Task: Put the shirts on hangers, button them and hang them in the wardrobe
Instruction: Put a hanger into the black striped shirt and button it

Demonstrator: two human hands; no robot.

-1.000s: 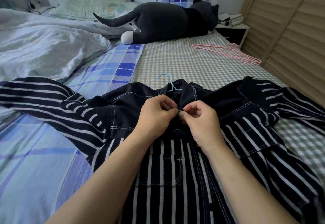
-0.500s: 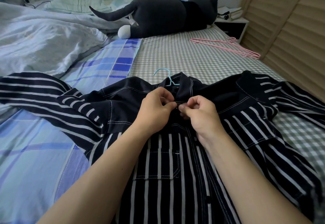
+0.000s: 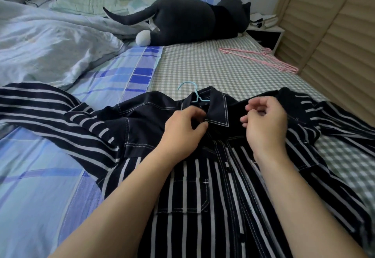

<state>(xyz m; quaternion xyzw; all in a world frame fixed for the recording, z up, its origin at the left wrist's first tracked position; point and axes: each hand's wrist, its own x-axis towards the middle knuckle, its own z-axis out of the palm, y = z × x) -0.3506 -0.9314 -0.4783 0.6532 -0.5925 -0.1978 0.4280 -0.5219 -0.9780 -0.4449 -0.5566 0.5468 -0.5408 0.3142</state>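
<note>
A dark navy shirt with white stripes (image 3: 203,197) lies face up across the bed, sleeves spread to both sides. A light blue hanger (image 3: 195,93) sits inside it, with only its hook sticking out past the collar (image 3: 218,109). My left hand (image 3: 182,130) has its fingers curled at the top of the button placket, just under the left collar point, and pinches the fabric there. My right hand (image 3: 263,124) hovers over the shirt's right shoulder with loosely curled fingers that hold nothing. Several buttons run down the front.
Pink hangers (image 3: 263,57) lie on the checked sheet (image 3: 203,69) at the far right. A grey plush cat (image 3: 192,24) stretches across the head of the bed, and a crumpled duvet (image 3: 50,44) fills the left. Louvred wardrobe doors (image 3: 334,44) run along the right, beside a nightstand (image 3: 265,34).
Both hands were pinched together at the collar button. My right hand has let go and moved right, clear of the collar. My left hand stays at the placket.
</note>
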